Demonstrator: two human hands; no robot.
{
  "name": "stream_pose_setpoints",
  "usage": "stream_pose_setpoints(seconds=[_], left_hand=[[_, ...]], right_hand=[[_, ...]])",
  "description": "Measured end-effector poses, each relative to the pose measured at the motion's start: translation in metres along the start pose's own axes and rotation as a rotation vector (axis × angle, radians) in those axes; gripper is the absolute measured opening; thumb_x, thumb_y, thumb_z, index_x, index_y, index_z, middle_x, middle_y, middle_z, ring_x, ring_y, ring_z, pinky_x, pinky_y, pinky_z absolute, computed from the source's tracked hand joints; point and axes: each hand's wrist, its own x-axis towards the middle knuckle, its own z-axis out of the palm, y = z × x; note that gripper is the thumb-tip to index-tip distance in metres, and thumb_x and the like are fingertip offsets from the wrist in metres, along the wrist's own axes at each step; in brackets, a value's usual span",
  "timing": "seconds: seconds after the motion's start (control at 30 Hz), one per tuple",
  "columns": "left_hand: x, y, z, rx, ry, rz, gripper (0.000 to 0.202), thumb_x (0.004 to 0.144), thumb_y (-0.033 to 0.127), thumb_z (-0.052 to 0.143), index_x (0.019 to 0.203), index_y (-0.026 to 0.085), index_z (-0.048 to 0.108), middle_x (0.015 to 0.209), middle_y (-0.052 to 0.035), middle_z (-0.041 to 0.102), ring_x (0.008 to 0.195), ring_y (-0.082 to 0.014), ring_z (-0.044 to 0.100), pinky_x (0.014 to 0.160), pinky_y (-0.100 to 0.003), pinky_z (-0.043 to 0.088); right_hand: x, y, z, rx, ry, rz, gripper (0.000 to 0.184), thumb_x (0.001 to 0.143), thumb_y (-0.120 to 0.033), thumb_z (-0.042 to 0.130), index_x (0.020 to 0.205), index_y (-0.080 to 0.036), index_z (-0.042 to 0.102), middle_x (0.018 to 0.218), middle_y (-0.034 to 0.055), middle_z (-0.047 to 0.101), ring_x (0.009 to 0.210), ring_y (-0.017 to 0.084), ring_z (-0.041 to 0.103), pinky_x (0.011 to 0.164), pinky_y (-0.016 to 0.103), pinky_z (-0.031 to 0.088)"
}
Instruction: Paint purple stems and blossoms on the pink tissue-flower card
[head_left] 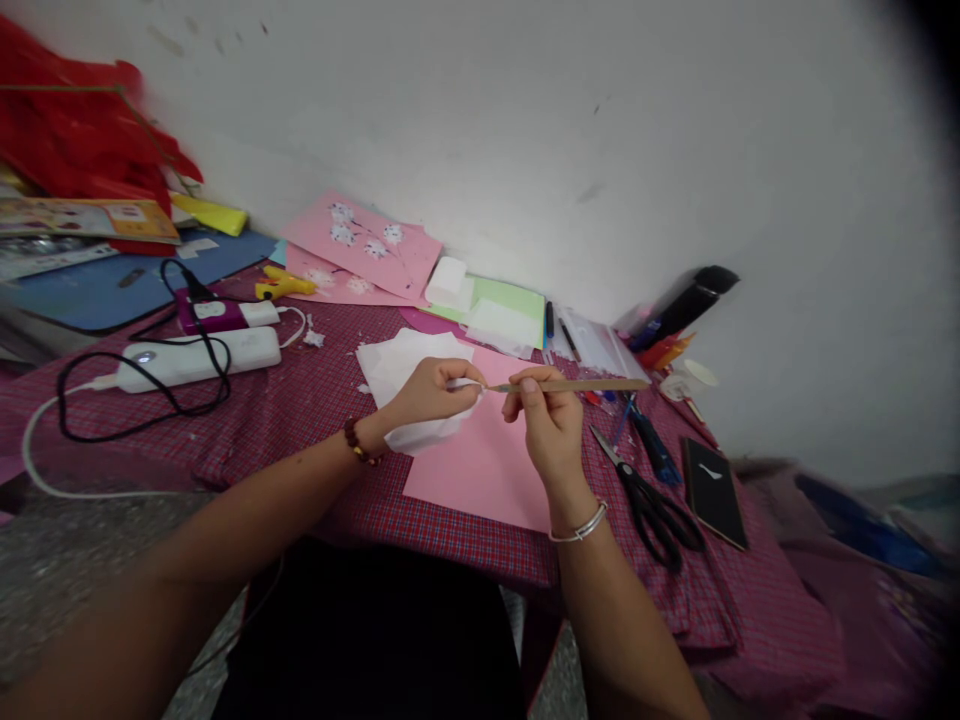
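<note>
My left hand (439, 388) is closed in a pinch on a small piece of white paper whose edge shows between thumb and fingers. White paper sheets (397, 362) lie beneath that hand. My right hand (547, 415) grips a long, thin tan stick (607, 385) with a narrow tip pointing left. The stick's tip meets the paper at my left fingertips; whether it presses into it is too small to tell. Under both hands is a pink sheet (480, 480) near the table's front edge.
Black-handled scissors (645, 500), a blue cutter (656, 445) and a dark notebook or phone (714, 492) lie to the right. Pink cards with white paper flowers (367, 240) rest against the wall. At left are a yellow glue gun (285, 284) and a white power strip (199, 360) with cables.
</note>
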Motion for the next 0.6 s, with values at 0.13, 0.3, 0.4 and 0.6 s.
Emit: stream_pose_setpoints(seconds=[0.13,0.3,0.4,0.6], left_hand=[[-0.0005,0.0019,0.0007,-0.003,-0.003,0.017,0.011,0.070,0.018,0.056,0.069,0.013,0.065,0.058,0.0023,0.057,0.051,-0.0063,0.044,0.047,-0.017,0.032],[-0.0009,0.0020,0.0012,0.000,0.003,0.026,0.010,0.070,0.017,0.056,0.068,0.013,0.065,0.058,0.0024,0.057,0.051,-0.0063,0.044,0.047,-0.017,0.034],[-0.0004,0.0005,0.0011,0.011,0.006,0.029,0.011,0.070,0.016,0.055,0.069,0.013,0.065,0.060,0.0021,0.059,0.053,-0.0063,0.046,0.049,-0.017,0.036],[0.0006,-0.0021,0.0012,0.028,0.010,0.045,0.012,0.070,0.015,0.055,0.070,0.013,0.066,0.060,0.0020,0.059,0.053,-0.0061,0.046,0.049,-0.017,0.036]], right_hand=[[0.0004,0.0018,-0.0002,0.010,0.020,-0.012,0.015,0.093,-0.031,0.051,0.087,-0.019,0.058,0.058,-0.0045,0.055,0.050,0.009,0.052,0.050,0.023,0.043],[0.0007,0.0009,-0.0003,0.002,0.031,-0.021,0.015,0.092,-0.032,0.052,0.087,-0.020,0.059,0.058,-0.0045,0.056,0.050,0.009,0.052,0.050,0.022,0.043],[0.0004,-0.0002,-0.0006,0.003,0.026,-0.025,0.015,0.093,-0.032,0.051,0.087,-0.020,0.059,0.058,-0.0046,0.055,0.050,0.009,0.052,0.050,0.023,0.044],[0.0003,0.0001,-0.0008,0.002,0.017,-0.026,0.015,0.093,-0.032,0.051,0.087,-0.020,0.059,0.058,-0.0045,0.055,0.050,0.009,0.052,0.050,0.023,0.043]])
